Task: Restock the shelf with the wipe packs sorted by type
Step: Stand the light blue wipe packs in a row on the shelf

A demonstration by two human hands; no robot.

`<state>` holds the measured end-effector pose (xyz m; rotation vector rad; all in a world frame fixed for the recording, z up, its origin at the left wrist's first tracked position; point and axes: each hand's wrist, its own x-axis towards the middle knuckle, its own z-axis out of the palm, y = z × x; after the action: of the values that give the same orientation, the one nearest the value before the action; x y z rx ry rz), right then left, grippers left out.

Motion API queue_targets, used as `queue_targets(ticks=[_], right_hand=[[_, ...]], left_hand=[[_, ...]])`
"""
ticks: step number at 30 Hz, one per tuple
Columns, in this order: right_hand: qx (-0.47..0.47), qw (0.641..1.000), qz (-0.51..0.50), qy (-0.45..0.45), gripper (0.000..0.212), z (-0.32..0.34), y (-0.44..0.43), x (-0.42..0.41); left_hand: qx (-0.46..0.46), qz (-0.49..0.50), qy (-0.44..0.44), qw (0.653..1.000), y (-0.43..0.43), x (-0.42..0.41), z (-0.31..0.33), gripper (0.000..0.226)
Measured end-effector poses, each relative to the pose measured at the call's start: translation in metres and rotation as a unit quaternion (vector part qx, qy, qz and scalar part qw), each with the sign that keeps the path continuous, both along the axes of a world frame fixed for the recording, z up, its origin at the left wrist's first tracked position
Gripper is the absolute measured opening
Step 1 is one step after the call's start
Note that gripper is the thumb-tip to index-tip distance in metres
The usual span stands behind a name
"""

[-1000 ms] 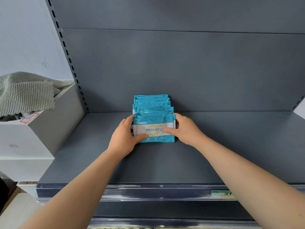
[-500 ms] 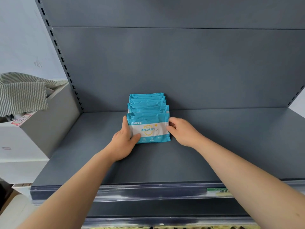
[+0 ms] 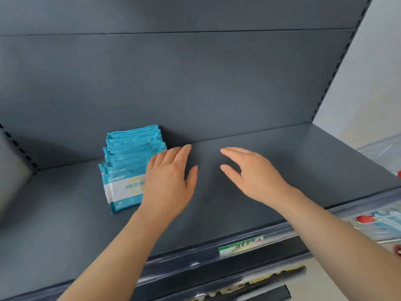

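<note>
Green price tag below pale wall

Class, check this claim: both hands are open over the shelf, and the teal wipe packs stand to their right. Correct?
No: the head view shows the teal wipe packs to their left. The left hand and right hand are open over the shelf.

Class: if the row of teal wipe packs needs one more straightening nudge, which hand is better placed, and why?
Left. The left hand is open at the right edge of the teal wipe packs. The right hand hovers open over the shelf, apart from them.
</note>
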<state>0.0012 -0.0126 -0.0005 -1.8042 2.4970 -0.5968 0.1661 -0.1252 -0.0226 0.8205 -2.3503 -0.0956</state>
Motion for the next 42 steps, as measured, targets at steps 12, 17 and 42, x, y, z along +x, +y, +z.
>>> queue_targets(ticks=[12, 17, 42], right_hand=[[-0.026, 0.986, -0.163, 0.026, 0.046, -0.012, 0.224, -0.185], [0.001, 0.976, -0.216, 0.020, 0.042, -0.017, 0.329, -0.276], [0.188, 0.925, -0.313, -0.106, 0.034, -0.163, 0.468, -0.805]], left_hand=[[0.000, -0.203, -0.026, 0.979, 0.183, -0.238, -0.015, 0.034], [0.033, -0.254, -0.031, 0.966, 0.279, -0.350, -0.020, 0.034], [0.141, -0.266, -0.285, 0.910, 0.406, -0.872, -0.178, 0.038]])
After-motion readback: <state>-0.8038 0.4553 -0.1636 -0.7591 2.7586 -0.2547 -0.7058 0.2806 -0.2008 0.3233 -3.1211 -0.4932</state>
